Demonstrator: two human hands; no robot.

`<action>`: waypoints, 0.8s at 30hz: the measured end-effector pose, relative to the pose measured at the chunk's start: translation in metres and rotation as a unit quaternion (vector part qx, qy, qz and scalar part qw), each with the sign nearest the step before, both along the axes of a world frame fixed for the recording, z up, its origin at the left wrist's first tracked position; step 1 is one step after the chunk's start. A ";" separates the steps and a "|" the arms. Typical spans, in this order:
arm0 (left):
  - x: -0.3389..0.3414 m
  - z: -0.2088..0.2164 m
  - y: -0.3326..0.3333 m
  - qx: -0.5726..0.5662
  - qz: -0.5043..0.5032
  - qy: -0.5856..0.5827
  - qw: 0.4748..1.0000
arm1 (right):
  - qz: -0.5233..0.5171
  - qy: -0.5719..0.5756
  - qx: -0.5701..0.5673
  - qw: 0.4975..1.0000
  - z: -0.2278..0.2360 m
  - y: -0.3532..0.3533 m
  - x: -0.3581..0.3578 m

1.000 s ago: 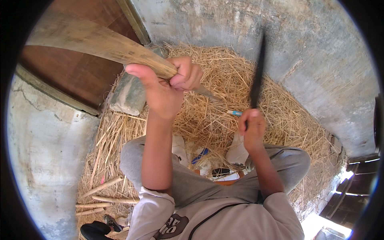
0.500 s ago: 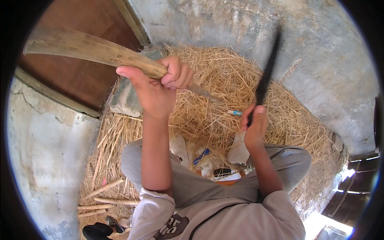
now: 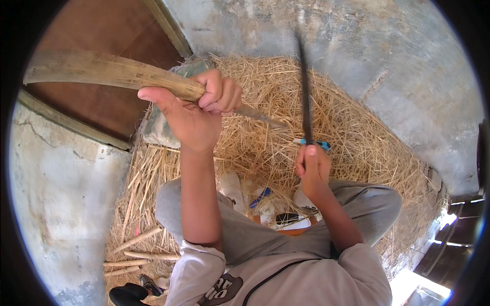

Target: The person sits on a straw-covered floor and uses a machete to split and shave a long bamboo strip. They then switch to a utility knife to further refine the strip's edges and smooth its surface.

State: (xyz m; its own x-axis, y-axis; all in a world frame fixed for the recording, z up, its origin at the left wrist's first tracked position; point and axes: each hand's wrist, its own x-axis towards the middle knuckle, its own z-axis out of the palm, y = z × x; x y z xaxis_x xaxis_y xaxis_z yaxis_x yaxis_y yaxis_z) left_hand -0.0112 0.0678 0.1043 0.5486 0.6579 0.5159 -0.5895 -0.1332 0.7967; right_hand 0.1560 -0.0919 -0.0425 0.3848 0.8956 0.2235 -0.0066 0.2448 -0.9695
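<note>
the left hand [image 3: 196, 115] sits at about eleven o'clock from the middle of the view, closed around the long curved split bamboo strip [image 3: 109, 74], which runs out from it toward ten o'clock, over the brown wooden door panel [image 3: 97, 30]; the strip's thin end pokes past the fist toward three o'clock. the right hand [image 3: 312, 167] lies at about four o'clock from the left one, near the centre, gripping the dark narrow blade [image 3: 305, 92], which stands up toward twelve o'clock. under both spreads the loose dry straw heap [image 3: 352, 132], backed at twelve to two o'clock by the grey concrete wall [image 3: 357, 41]. a grey flat stone [image 3: 161, 130] lies on the straw just below the left hand. bent grey-trousered knees [image 3: 377, 201] sit at six o'clock.
</note>
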 end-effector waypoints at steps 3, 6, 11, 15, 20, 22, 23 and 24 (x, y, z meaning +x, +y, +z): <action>0.005 0.003 -0.005 -0.002 0.000 -0.001 1.000 | 0.071 0.111 0.217 0.967 -0.025 0.009 0.003; 0.010 0.002 -0.004 0.001 -0.061 -0.008 0.998 | -0.065 -0.038 0.015 0.997 -0.109 0.029 -0.026; 0.004 0.000 -0.011 -0.005 -0.013 -0.012 1.000 | 0.080 0.019 -0.297 0.951 -0.056 0.028 -0.001; 0.013 0.001 -0.013 0.000 -0.013 -0.014 1.000 | 0.147 0.187 -0.321 0.917 -0.038 0.026 0.018; 0.008 0.004 -0.009 0.001 -0.018 -0.021 1.000 | 0.144 0.209 -0.285 0.924 -0.041 0.023 0.014; 0.013 0.003 -0.012 0.003 -0.022 -0.017 1.000 | 0.029 -0.061 -0.213 0.975 -0.060 0.024 -0.009; 0.008 0.003 -0.010 0.006 -0.010 -0.015 1.000 | 0.046 -0.088 -0.224 0.969 -0.033 0.019 -0.018; 0.007 0.002 -0.009 0.004 -0.003 -0.013 1.000 | 0.042 -0.103 -0.187 0.976 -0.020 0.014 -0.020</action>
